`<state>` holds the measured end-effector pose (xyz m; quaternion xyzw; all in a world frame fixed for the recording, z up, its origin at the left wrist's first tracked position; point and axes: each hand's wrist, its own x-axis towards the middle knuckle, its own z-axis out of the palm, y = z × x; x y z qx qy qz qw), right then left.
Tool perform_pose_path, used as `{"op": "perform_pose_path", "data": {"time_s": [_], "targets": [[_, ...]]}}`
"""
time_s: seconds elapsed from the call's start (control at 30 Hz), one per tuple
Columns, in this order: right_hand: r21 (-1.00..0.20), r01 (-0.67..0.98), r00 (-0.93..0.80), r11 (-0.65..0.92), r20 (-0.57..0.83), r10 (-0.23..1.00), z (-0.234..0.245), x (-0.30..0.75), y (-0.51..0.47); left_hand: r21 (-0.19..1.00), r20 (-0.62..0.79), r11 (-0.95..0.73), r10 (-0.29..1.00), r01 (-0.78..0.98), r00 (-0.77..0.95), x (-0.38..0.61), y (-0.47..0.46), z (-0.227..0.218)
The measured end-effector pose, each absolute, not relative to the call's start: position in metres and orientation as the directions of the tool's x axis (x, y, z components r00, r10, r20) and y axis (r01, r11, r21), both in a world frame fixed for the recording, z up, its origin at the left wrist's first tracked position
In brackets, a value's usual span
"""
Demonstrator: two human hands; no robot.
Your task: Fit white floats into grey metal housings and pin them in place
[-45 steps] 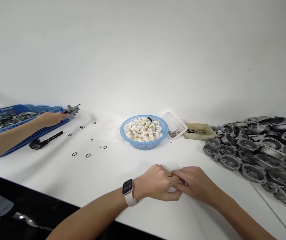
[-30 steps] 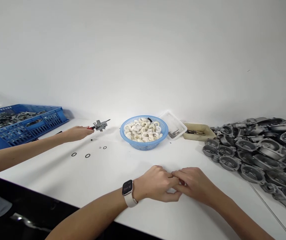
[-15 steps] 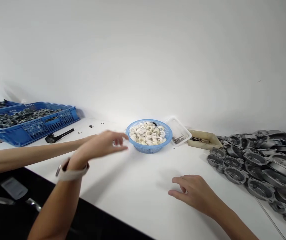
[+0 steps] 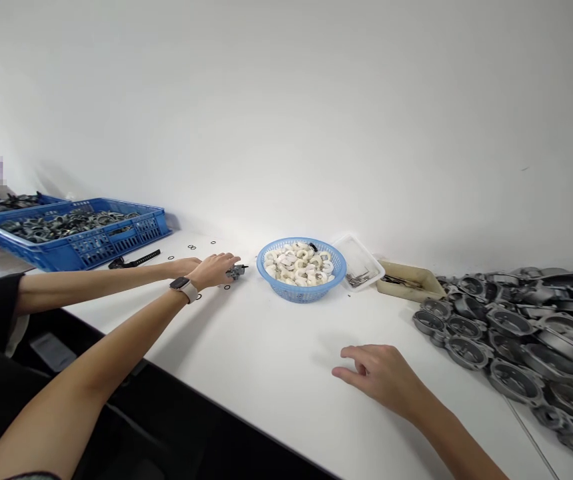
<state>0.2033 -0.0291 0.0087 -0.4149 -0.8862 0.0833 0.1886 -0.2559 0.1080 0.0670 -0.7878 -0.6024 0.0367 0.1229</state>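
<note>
My left hand [image 4: 213,269], with a watch [image 4: 183,287] on its wrist, reaches far left across the white table. Its fingers close over a small grey metal part [image 4: 237,271] left of the blue basket; the hand hides much of the part. Close behind it is a co-worker's hand [image 4: 184,267], partly covered by mine. My right hand [image 4: 385,377] hovers or rests over the table at the right, fingers curved and apart, holding nothing. White and cream rings [image 4: 299,265] fill the round blue basket [image 4: 302,292].
Blue crates [image 4: 93,252] of grey parts stand at the left, beside a black-strapped watch [image 4: 141,259]. Several small black rings [image 4: 192,247] lie nearby. A white tray [image 4: 356,250] and a beige box [image 4: 413,290] hold thin tools or pins. Grey metal housings [image 4: 511,320] are heaped at right.
My left hand has moved slightly left, away from the basket, and its fingers have come down on the metal part. My right hand has barely moved. The view has shifted slightly.
</note>
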Motion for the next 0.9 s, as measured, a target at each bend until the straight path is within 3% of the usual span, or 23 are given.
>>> {"op": "perform_pose_path", "data": {"time_s": [0.33, 0.57, 0.77, 0.9], "targets": [[-0.282, 0.701, -0.596, 0.654, 0.272, 0.756, 0.012, 0.200, -0.032, -0.225, 0.128, -0.259, 0.948, 0.939, 0.292, -0.255, 0.104, 0.068], [-0.256, 0.707, -0.605, 0.659, 0.263, 0.751, 0.014, 0.199, -0.034, -0.102, 0.090, -0.219, 0.969, 0.970, 0.228, -0.246, 0.094, 0.101], [-0.231, 0.668, -0.639, 0.708, 0.310, 0.704, 0.014, 0.198, -0.038, 0.127, -0.161, -0.279, 0.941, 0.952, 0.298, -0.224, 0.074, 0.146], [-0.226, 0.618, -0.639, 0.753, 0.414, 0.648, 0.014, 0.198, -0.039, 0.441, -0.488, -0.254, 0.737, 0.861, 0.467, -0.194, 0.056, 0.152]]}}
